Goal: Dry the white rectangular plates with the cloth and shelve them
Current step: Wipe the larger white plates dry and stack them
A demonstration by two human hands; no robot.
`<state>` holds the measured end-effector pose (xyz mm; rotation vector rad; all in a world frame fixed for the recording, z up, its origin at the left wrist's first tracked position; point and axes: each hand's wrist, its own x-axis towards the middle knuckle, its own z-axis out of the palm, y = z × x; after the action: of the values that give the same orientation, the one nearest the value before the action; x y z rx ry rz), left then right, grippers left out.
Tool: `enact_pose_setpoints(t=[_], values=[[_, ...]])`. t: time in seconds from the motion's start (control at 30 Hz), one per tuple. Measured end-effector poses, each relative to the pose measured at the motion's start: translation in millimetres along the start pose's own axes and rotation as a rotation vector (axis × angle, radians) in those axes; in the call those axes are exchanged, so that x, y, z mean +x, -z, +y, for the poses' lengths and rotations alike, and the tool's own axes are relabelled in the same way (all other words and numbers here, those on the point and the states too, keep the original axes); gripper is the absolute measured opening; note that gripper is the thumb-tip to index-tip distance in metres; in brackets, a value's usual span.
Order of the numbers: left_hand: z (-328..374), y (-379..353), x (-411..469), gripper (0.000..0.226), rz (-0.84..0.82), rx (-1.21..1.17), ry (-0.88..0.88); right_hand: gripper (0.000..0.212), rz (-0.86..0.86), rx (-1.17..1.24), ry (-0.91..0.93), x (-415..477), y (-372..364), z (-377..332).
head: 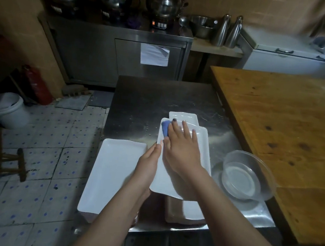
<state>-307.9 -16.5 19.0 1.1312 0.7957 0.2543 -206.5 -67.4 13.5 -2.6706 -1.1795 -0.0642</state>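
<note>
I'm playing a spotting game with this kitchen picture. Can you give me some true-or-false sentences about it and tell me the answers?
1. The right hand presses a blue cloth onto a white plate. True.
2. The left hand holds a spoon. False: it holds the white plate's left edge.
3. A clear bowl sits to the right of that plate. True.
4. The fire extinguisher on the floor is green. False: it is red.
5. The plate is being wiped over the wooden table. False: it is over the steel table; the wooden one stands beside it.
</note>
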Motion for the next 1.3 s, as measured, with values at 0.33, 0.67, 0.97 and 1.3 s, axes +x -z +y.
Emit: enact_pose_setpoints(t=[0.33, 0.67, 0.97, 1.3], values=[[4, 3, 1, 0.026, 0.047, -0.043, -0.102, 0.054, 0.002, -0.038, -0.309, 0, 2, 16], [30, 2, 11, 0.027, 0.129, -0.109, -0.146, 0.054, -0.147, 0.286, -0.019, -44, 22, -37], [17, -18, 1, 0.030, 0.091, -0.095, -0.121, 0.054, -0.039, 0.059, -0.251, -7, 26, 9], [21, -17, 9, 0.026, 0.075, -0.133, -0.097, 0.056, -0.160, 0.276, -0.051, -56, 28, -31]])
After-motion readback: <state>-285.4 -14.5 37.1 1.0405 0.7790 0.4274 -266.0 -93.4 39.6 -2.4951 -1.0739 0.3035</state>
